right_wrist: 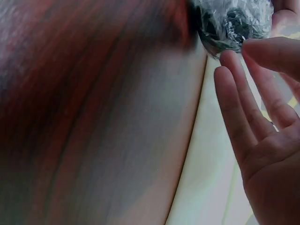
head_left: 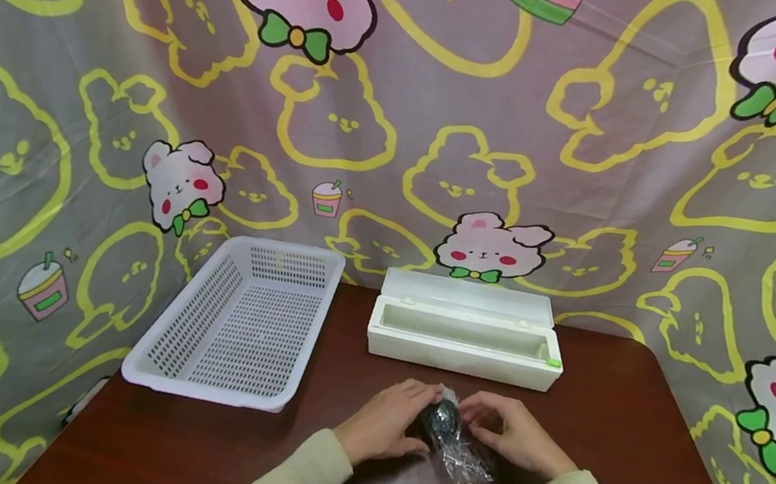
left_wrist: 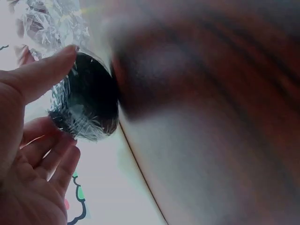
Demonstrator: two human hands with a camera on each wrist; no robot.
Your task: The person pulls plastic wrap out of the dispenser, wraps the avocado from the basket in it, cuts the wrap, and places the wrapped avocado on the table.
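Note:
A dark, egg-shaped thing in clear plastic film [head_left: 442, 422] lies on the table between both hands, with loose crumpled film [head_left: 467, 465] trailing toward the person. My left hand [head_left: 391, 422] holds it from the left. In the left wrist view, the thumb lies over the dark wrapped thing [left_wrist: 93, 96] and the fingers curve against its other side. On the right, my right hand [head_left: 513, 432] has its fingertips close against the film. The right wrist view has the thumb and fairly straight fingers [right_wrist: 236, 101] right at the edge of the wrapped thing [right_wrist: 232, 28].
Behind the hands stands a long white box [head_left: 464, 358] with its lid raised and a green tab at the right end. A white perforated basket [head_left: 140, 360] sits to the left. Patterned cloth [head_left: 407, 111] hangs round the brown table [head_left: 628, 445].

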